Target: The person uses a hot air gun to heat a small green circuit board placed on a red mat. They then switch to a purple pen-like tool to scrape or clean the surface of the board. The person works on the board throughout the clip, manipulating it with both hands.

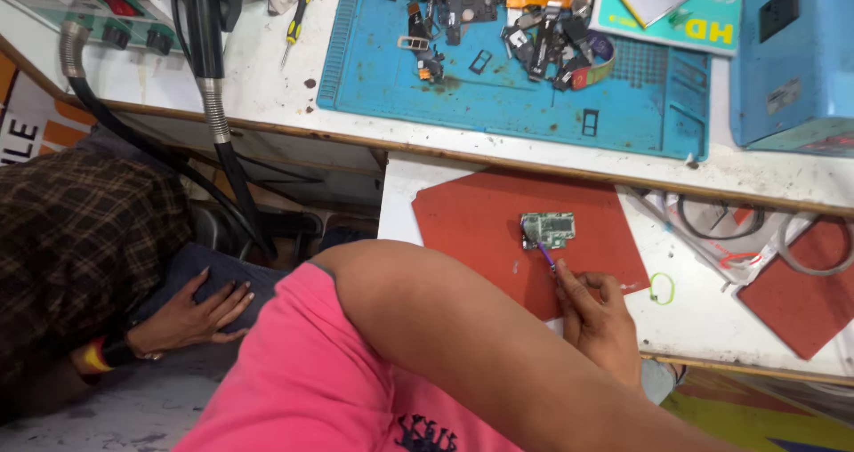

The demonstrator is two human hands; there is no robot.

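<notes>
My left hand reaches across from a pink sleeve and grips a thin purple-tipped tool. The tool's tip touches the lower edge of a small green circuit board. The board lies flat on a red mat on a white pull-out shelf below the bench. My right hand is out of sight.
A blue work mat on the bench above holds several loose phone parts. A blue box stands at the right and a control unit with hoses at the left. Another person's hand rests on a knee at the left. A green ring lies beside the red mat.
</notes>
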